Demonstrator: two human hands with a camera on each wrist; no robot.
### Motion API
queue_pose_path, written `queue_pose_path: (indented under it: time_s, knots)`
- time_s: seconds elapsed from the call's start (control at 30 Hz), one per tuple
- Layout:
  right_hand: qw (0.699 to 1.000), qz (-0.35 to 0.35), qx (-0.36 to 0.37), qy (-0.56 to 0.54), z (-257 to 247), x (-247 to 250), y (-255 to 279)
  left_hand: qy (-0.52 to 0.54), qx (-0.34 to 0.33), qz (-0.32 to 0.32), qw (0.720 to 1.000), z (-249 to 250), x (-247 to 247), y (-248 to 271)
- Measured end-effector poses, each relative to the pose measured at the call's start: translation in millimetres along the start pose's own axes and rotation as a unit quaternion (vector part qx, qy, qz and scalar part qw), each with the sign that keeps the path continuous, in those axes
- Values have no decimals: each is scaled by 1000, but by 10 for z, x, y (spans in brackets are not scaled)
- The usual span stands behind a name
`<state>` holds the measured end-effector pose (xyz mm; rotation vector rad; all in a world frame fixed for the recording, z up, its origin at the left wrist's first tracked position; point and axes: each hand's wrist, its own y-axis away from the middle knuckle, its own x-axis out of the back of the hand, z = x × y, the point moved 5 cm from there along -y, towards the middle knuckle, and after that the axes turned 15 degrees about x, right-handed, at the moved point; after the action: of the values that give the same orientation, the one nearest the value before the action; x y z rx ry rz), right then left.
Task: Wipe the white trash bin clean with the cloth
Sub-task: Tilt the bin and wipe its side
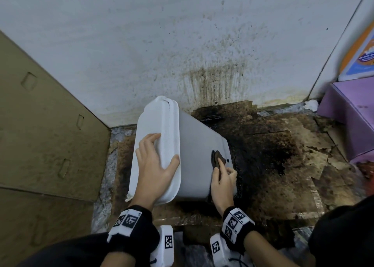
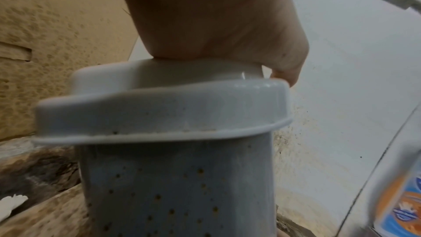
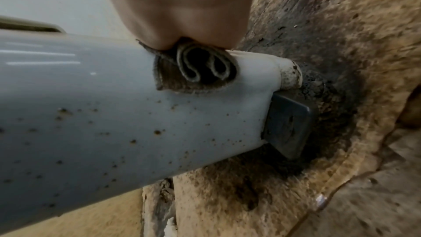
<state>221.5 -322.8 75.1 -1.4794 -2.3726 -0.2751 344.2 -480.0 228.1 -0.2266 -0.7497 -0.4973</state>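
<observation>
The white trash bin point(image 1: 198, 145) leans tilted on the floor, its lid point(image 1: 153, 125) toward the left and its base toward the right. My left hand point(image 1: 153, 165) grips the lid, fingers over its raised ridge and thumb round the near edge; in the left wrist view the palm point(image 2: 216, 24) lies on the lid point(image 2: 159, 111). My right hand point(image 1: 222, 179) pinches a folded dark cloth point(image 1: 218, 159) and presses it on the bin's side near the base. The right wrist view shows the rolled cloth point(image 3: 200, 71) on the bin wall point(image 3: 102, 114), which is speckled with brown spots.
Dirty, black-stained cardboard point(image 1: 283, 155) covers the floor under and right of the bin. A stained white wall point(image 1: 202, 64) stands close behind. A brown cardboard box point(image 1: 40, 125) is at the left, a purple box point(image 1: 352, 115) at the right. A dark pedal point(image 3: 289, 129) sticks out at the bin's base.
</observation>
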Motion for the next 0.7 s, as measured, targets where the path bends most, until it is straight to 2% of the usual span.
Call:
queue_pose_path:
  time_s: [0.1, 0.3, 0.4, 0.47, 0.53, 0.63, 0.7]
  knots:
    - [999, -1, 8, -35, -223, 0, -17, -6, -6, 2, 1000, 56, -47, 12]
    - [977, -54, 139, -152, -992, -109, 108, -30, -17, 4, 999, 123, -99, 19]
    - [968, -84, 170, -167, -1125, -36, 161, -38, -17, 3, 999, 151, -119, 28]
    - [971, -85, 153, -165, -1064, 55, 118, -45, -18, 3, 999, 204, -155, 49]
    - [973, -78, 100, -193, -1000, 165, 39, -46, -20, 10, 999, 309, -204, 89]
    - [952, -50, 10, -303, -1014, 370, -70, -36, -18, 12, 999, 528, -317, 197]
    - [940, -46, -2, -338, -1055, 518, -149, -22, -24, 8, 999, 684, -410, 262]
